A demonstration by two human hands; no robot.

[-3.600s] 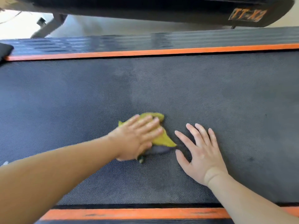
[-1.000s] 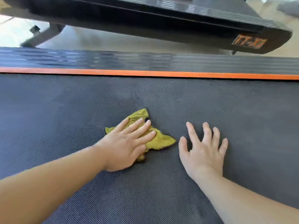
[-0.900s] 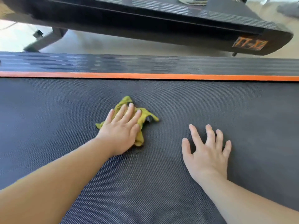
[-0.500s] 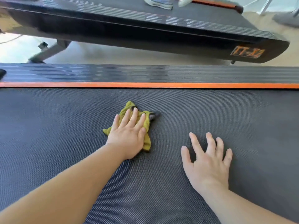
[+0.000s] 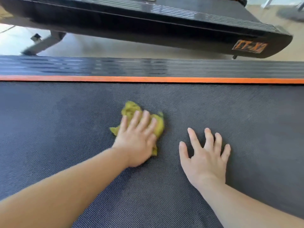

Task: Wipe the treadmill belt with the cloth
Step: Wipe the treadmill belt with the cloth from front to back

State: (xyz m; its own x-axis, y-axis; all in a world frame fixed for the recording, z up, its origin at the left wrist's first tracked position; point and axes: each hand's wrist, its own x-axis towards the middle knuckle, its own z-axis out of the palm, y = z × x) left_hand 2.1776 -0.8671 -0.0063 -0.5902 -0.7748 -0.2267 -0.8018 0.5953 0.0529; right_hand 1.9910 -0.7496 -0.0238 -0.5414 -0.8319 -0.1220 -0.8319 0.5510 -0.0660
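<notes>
Fully open left grip (image 5: pixel 136 142) atop cloth (image 5: pixel 130 110)

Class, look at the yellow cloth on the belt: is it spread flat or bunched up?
Bunched up: the cloth shows crumpled lumps around the left hand pressing it.

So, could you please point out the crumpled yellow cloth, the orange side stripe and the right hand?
crumpled yellow cloth (image 5: pixel 130 111), head view, bunched far corner.
orange side stripe (image 5: pixel 148 79), head view, mid-length.
right hand (image 5: pixel 205 160), head view, back of the hand.
</notes>
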